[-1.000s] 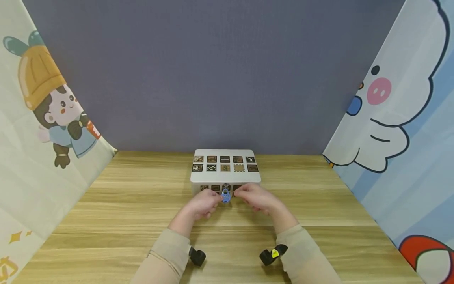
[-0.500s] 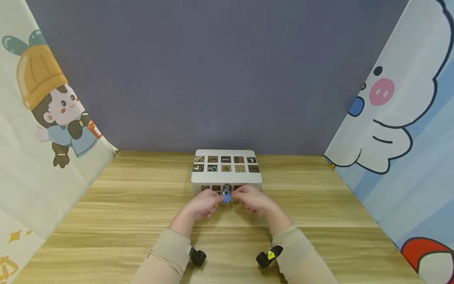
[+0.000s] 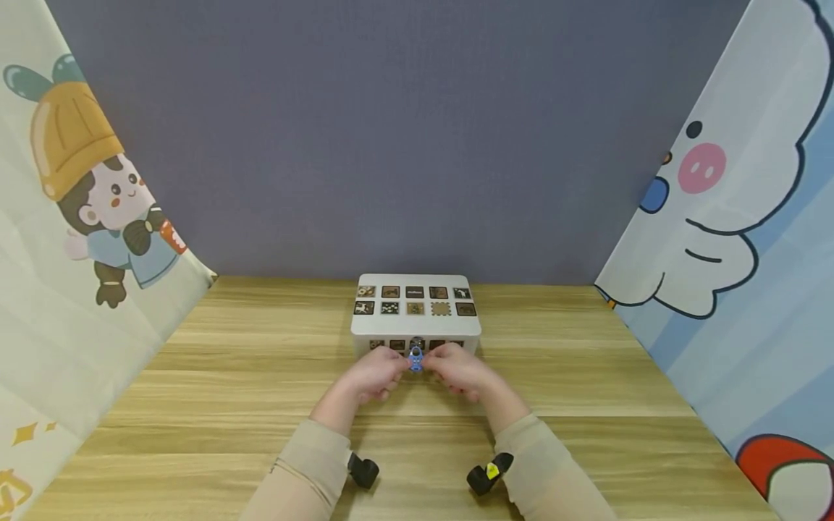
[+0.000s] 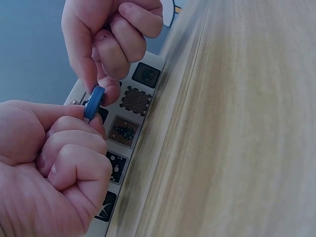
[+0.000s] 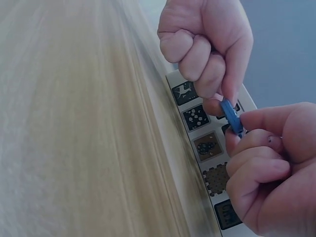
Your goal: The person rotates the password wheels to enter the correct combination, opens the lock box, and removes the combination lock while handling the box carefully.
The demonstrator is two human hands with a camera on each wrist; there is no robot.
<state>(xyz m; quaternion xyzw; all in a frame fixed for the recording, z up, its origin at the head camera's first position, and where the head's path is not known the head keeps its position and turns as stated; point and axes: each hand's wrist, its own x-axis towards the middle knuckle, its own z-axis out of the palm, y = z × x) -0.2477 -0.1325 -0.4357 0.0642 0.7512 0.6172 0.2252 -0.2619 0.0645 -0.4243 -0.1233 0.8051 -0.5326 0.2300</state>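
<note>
A small blue padlock [image 3: 415,359] hangs at the front latch of a white box [image 3: 417,322] printed with rows of dark square pictures. From the left side my left hand [image 3: 376,371] pinches the padlock between thumb and index finger, its other fingers curled in. On the opposite side my right hand [image 3: 461,369] also pinches the padlock's edge with thumb and index finger. Both wrist views show the blue body [image 4: 94,102] edge-on between the two pairs of fingertips. The padlock's face and most of its shackle are hidden there.
The box stands on a wood-grain table [image 3: 274,340], near a dark grey back panel [image 3: 404,145]. Cartoon-printed sheets [image 3: 736,217] line both sides. A black wrist camera [image 3: 363,470] sits at each cuff.
My right hand has moved a little left, from beside the padlock onto its edge, and now pinches it. The left hand keeps its hold; the box stays in place.
</note>
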